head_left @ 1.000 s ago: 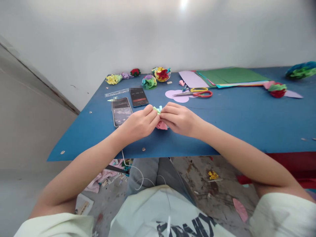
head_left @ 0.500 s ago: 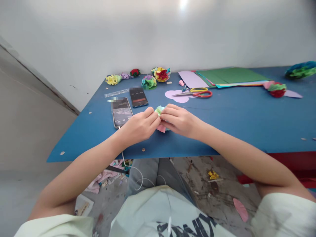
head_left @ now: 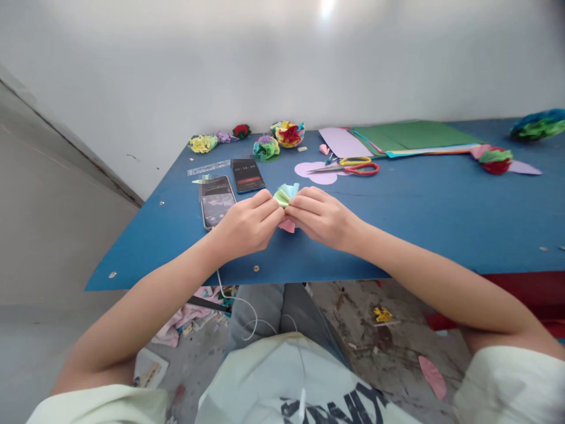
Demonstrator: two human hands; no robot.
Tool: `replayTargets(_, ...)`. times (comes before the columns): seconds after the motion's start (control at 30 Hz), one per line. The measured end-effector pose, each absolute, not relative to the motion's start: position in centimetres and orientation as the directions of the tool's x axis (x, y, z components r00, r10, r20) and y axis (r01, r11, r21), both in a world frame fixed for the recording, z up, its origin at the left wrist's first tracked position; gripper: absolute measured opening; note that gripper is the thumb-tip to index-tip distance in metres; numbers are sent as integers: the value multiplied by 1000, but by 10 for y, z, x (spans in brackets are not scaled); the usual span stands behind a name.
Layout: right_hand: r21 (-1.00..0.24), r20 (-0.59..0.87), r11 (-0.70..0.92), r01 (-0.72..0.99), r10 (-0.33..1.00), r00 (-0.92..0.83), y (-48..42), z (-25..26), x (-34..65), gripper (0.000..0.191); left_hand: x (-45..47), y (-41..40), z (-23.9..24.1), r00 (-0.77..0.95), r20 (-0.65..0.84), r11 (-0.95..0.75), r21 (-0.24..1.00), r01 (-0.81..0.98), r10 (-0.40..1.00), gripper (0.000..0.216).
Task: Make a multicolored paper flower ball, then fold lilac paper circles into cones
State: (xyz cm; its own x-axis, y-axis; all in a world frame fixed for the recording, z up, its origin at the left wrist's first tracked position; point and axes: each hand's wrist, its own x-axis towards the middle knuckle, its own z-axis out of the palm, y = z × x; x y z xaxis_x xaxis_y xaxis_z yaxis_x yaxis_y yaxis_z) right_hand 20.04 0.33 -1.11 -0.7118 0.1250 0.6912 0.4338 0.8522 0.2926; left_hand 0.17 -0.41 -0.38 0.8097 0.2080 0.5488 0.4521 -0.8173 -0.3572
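Observation:
Both my hands meet over the blue table (head_left: 441, 212), pinching one small folded paper piece (head_left: 286, 194) of green, light blue and pink layers. My left hand (head_left: 247, 224) is closed on its left side, and my right hand (head_left: 320, 215) is closed on its right side. The green and blue folds fan out above my fingertips, and a pink corner pokes out below them. Most of the paper is hidden by my fingers.
Two phones (head_left: 217, 200) (head_left: 247, 174) and a clear ruler (head_left: 208, 166) lie left of my hands. Scissors (head_left: 353, 167) rest on a lilac cut-out. Finished paper flowers (head_left: 289, 133) line the far edge. Coloured sheets (head_left: 410, 136) and more flowers (head_left: 497, 160) sit to the right.
The folded paper has been spread wider, so more of its green and blue fan shows above my fingers. Both hands stayed in the same place.

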Motion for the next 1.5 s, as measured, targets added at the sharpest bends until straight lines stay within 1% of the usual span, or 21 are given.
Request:
replayTargets(0.07, 314, 720, 846, 431, 83, -689, 4, -13, 202, 10, 1, -4, -4, 760, 612, -869, -231, 437, 219, 7)
replayTargets(0.1, 321, 737, 846, 427, 59, -673, 4, -14, 203, 7, 0, -5, -3, 706, 663, -891, -128, 435, 249, 2)
replayTargets(0.13, 321, 757, 848, 422, 38, -652, 4, -14, 204, 8, 0, -5, -2, 625, 718, -903, 13, 430, 308, 6)
replayTargets(0.2, 285, 812, 859, 425, 19, -583, 2, -13, 204, 15, 1, -4, 0, 413, 756, -856, 392, 337, 509, 20)
replayTargets(0.23, 251, 846, 868, 429, 19, -533, 0, -11, 204, 20, 1, -3, 1, 329, 701, -773, 592, 227, 633, 26)
replayTargets(0.27, 210, 878, 878, 431, 24, -477, -1, -10, 203, 24, 2, -3, 2, 304, 593, -641, 763, 86, 746, 32)
replayTargets(0.3, 164, 906, 889, 427, 35, -422, -3, -8, 202, 26, 3, -2, 2, 340, 461, -471, 880, -57, 820, 36)
replayTargets(0.33, 119, 927, 900, 420, 51, -371, -5, -7, 201, 27, 3, -2, 2, 420, 336, -289, 942, -173, 843, 40)
replayTargets(0.4, 51, 944, 920, 389, 82, -318, -7, -6, 198, 26, 5, -2, 2, 593, 169, 12, 957, -289, 788, 47)
replayTargets(0.47, 6, 938, 933, 361, 120, -326, -7, -8, 196, 23, 7, -2, 1, 678, 128, 151, 930, -336, 724, 54)
replayTargets(0.57, -16, 910, 943, 334, 152, -386, -2, -14, 195, 22, 8, -3, 0, 699, 116, 196, 916, -350, 706, 60)
replayTargets(0.67, -10, 878, 943, 333, 168, -449, 2, -18, 196, 24, 8, -1, 1, 651, 74, 185, 929, -320, 756, 48)
replayTargets(0.77, -41, 858, 926, 376, 226, -461, 3, -18, 198, 26, 7, 2, 1, 562, 57, 140, 943, -302, 825, 38)
replayTargets(0.9, -199, 845, 865, 460, 389, -366, 2, -15, 199, 21, 6, 6, 0, 476, 91, 39, 966, -257, 875, 41)
replayTargets(1.0, -428, 768, 786, 446, 576, -279, 5, -15, 199, 22, 4, 9, -3, 404, 134, -45, 974, -222, 905, 50)
replayTargets(1.1, -777, 532, 578, 250, 815, -232, 12, -19, 198, 30, 4, 12, -5, 347, 147, -88, 980, -179, 926, 56)
replayTargets(1.17, -904, 367, 412, 114, 886, -284, 17, -22, 197, 33, 4, 13, -6, 322, 165, -132, 984, -123, 932, 58)
replayTargets(1.23, -947, 279, 317, 59, 898, -340, 20, -25, 196, 34, 4, 15, -8, 315, 219, -216, 975, -45, 924, 59)
replayTargets(1.3, -967, 225, 254, 35, 906, -359, 21, -26, 196, 34, 4, 17, -10, 309, 312, -342, 939, 47, 898, 67)
replayTargets(1.43, -994, 106, 103, -27, 922, -373, 22, -26, 196, 39, 0, 19, -12, 293, 510, -576, 789, 213, 809, 99)
replayTargets(1.5, -998, 59, 44, -46, 914, -401, 22, -25, 196, 41, -1, 19, -13, 323, 543, -624, 736, 263, 775, 102)
